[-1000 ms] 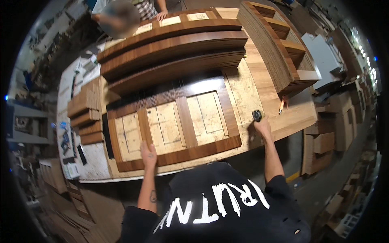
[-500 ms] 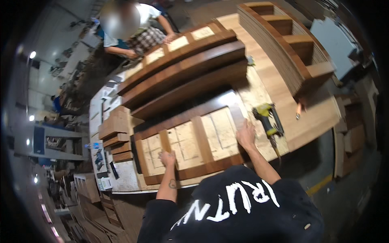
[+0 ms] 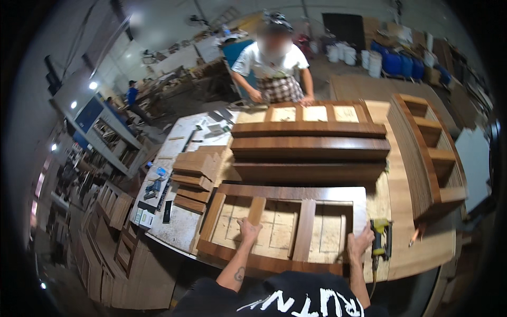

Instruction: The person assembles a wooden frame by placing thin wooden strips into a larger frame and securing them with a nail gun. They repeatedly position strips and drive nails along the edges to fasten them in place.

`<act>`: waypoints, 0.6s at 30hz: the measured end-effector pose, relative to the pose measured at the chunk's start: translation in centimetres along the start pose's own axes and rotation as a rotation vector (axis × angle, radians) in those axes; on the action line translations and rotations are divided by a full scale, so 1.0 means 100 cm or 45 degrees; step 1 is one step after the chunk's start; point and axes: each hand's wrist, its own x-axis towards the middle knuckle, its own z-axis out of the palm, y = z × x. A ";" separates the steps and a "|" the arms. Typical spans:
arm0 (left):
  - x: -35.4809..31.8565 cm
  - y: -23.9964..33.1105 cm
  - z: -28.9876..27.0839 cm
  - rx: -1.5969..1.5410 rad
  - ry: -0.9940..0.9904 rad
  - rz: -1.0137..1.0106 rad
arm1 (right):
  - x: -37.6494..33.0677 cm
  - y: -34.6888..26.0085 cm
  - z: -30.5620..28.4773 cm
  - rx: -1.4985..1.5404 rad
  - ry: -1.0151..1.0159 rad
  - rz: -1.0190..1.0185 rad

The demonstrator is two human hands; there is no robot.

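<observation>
A brown wooden frame [image 3: 303, 230] with upright crosspieces lies across the near part of the worktable, and pencil-like lines show on the pale surface seen through its openings. My left hand [image 3: 248, 230] is closed around the near end of the left inner crosspiece [image 3: 256, 210]. At the frame's right end, my right hand [image 3: 360, 242] grips the end rail, its fingers partly hidden. Just right of that hand lies a green and black nail gun [image 3: 381, 238] with a hose at its lower end.
Behind the frame stand long dark wooden pieces [image 3: 309, 143]. Stacked wood blocks [image 3: 194, 165] sit left. A tall compartmented wooden unit [image 3: 428, 153] stands right, near an orange-handled tool [image 3: 414, 236]. Across the table is a co-worker [image 3: 277, 68], with hands at another frame [image 3: 317, 112].
My view has turned and risen, showing more of the room. Both my hands stay on the frame; the right has come nearer along its end. The co-worker now stands more upright.
</observation>
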 end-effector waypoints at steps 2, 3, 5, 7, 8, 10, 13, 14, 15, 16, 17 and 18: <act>0.005 -0.004 -0.001 -0.002 0.042 0.006 | 0.001 -0.004 -0.005 0.013 0.062 0.004; 0.006 -0.007 -0.005 -0.006 0.006 0.017 | 0.001 -0.012 -0.013 0.018 0.089 -0.022; 0.011 -0.008 -0.014 -0.152 -0.008 -0.114 | -0.002 -0.025 -0.026 0.039 0.134 -0.076; 0.002 -0.003 -0.015 -0.096 0.227 -0.076 | -0.006 -0.032 -0.045 0.058 0.179 -0.138; -0.003 0.001 -0.021 -0.344 0.048 -0.191 | -0.007 -0.025 -0.046 0.054 0.234 -0.167; -0.009 0.010 -0.035 -0.466 0.081 -0.246 | -0.012 -0.031 -0.065 0.118 0.269 -0.236; -0.028 0.050 -0.072 -0.341 0.121 -0.080 | -0.030 -0.034 -0.091 0.184 0.222 -0.106; -0.016 0.029 -0.055 -0.421 0.117 0.024 | -0.036 -0.034 -0.099 0.234 0.211 -0.040; -0.017 0.040 -0.052 -0.375 0.160 0.172 | -0.042 -0.024 -0.104 0.164 0.257 -0.022; -0.021 0.057 -0.056 -0.319 0.191 0.314 | -0.049 -0.007 -0.112 0.172 0.271 0.028; -0.025 0.077 -0.061 -0.293 0.155 0.391 | -0.054 0.015 -0.119 0.181 0.280 0.080; -0.028 0.103 -0.071 -0.259 0.129 0.471 | -0.057 0.032 -0.128 0.202 0.284 0.134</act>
